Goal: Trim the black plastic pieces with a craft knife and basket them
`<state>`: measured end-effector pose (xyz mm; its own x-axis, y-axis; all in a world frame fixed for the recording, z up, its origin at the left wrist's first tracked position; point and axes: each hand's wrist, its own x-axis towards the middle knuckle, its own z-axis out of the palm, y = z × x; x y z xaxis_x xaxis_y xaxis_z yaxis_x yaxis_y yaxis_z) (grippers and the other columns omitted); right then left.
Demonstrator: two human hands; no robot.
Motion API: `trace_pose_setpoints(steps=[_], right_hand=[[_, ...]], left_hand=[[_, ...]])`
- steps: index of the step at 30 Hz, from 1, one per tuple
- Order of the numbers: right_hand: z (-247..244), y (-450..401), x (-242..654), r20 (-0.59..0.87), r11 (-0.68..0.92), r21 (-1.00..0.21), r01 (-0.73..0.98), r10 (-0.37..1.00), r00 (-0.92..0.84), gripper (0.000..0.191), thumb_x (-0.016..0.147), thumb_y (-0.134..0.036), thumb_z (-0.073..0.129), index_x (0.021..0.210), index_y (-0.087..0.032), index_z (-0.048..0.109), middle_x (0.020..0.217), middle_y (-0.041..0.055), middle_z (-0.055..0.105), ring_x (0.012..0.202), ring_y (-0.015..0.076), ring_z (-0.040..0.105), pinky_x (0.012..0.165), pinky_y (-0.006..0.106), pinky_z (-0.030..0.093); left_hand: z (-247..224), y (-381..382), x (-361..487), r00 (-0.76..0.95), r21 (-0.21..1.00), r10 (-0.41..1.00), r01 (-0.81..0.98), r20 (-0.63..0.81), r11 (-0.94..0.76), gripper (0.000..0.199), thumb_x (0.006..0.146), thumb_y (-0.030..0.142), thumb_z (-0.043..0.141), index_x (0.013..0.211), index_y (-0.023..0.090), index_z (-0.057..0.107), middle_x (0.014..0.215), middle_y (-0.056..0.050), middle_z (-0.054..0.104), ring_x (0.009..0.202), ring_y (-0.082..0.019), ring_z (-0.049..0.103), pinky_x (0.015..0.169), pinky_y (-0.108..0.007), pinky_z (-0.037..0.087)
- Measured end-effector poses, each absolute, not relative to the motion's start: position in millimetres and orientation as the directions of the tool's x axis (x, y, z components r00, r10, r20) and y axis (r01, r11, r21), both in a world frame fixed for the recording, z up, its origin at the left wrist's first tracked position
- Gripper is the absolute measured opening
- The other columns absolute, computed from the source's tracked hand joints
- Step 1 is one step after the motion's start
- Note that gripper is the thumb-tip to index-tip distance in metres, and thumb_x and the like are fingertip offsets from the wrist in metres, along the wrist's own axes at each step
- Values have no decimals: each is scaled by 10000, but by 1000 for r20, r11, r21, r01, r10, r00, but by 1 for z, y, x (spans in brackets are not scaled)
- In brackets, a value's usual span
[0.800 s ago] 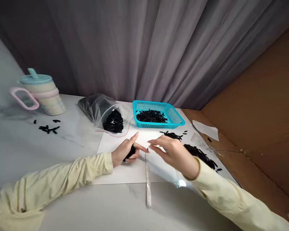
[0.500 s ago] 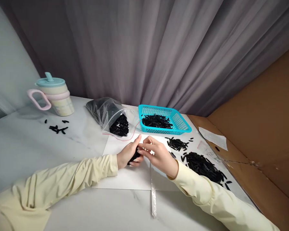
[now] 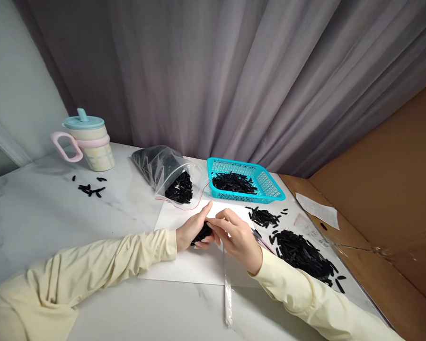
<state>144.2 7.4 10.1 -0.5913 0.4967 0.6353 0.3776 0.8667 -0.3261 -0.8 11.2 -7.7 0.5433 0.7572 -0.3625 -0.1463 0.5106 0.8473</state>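
My left hand (image 3: 191,229) is cupped, thumb raised, around a clump of small black elongated pieces (image 3: 201,233). My right hand (image 3: 239,242) meets it from the right, thumb and fingers pinched together at the top of the clump. Whatever lies between those fingertips is too small to make out. Both hands are above a white sheet of paper (image 3: 177,265). A narrow clear plastic strip (image 3: 228,303) runs from under the right hand past the paper's front edge. Behind the hands lies an open clear zip bag (image 3: 152,166) with more black pieces in its mouth.
A turquoise basket (image 3: 271,192) holding black pieces stands at the back. Two loose piles, a smaller one (image 3: 264,217) and a larger one (image 3: 303,255), lie to the right. At the left are a lidded cup (image 3: 97,154) and several scattered pieces (image 3: 90,190). Cardboard (image 3: 386,189) borders the right side.
The view has shifted slightly, so everything sits a little further right and lower. My right fingertips remain at the clump in my left hand, in a slightly changed pose.
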Motion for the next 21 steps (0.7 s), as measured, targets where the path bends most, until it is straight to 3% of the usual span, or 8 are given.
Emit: trace_pose_setpoints(steps=[5,8,10,14,18,21], right_hand=[[16,1,157,531,692,-629,353,715,-455,154,863,-180,521,871,-155,672,725,52,556,672,137,538,601,260,449],[19,-4,168,277,384,-880,278,892,-357,145,823,-288,592,833,-169,675,734,53,632,675,150,585,607,278,473],[20,-9,175,56,121,-977,174,940,-336,190,791,-341,628,845,-164,666,754,64,676,695,169,625,589,281,488],[15,-21,188,-185,-202,-979,-12,918,-350,234,742,-349,685,863,-151,654,849,101,705,788,217,664,533,257,491],[6,-29,195,-249,-314,-941,-129,896,-367,218,738,-319,696,846,-138,643,877,113,706,750,200,674,495,224,481],[1,-30,197,-264,-363,-910,-200,880,-394,206,747,-304,690,844,-133,627,871,110,703,733,181,673,494,209,481]], left_hand=[[-6,11,-3,583,867,733,-93,-351,489,768,735,758,300,445,97,564,335,46,290,257,-54,250,314,-219,131],[-4,9,-3,587,892,744,-76,-321,445,703,765,689,368,466,90,585,337,52,286,261,-46,237,318,-212,123],[-2,8,-3,592,899,746,-78,-307,432,644,774,644,411,483,96,584,339,58,290,269,-42,234,322,-206,127],[-2,8,-3,611,906,733,-61,-298,420,488,757,533,530,519,109,568,345,73,309,281,-35,235,326,-195,152],[-4,5,-2,626,930,729,-17,-276,367,365,740,461,588,614,119,583,345,82,359,284,-32,236,327,-188,170],[-6,0,0,618,974,755,96,-220,205,331,782,444,548,704,125,589,365,87,384,307,-33,248,342,-183,185]])
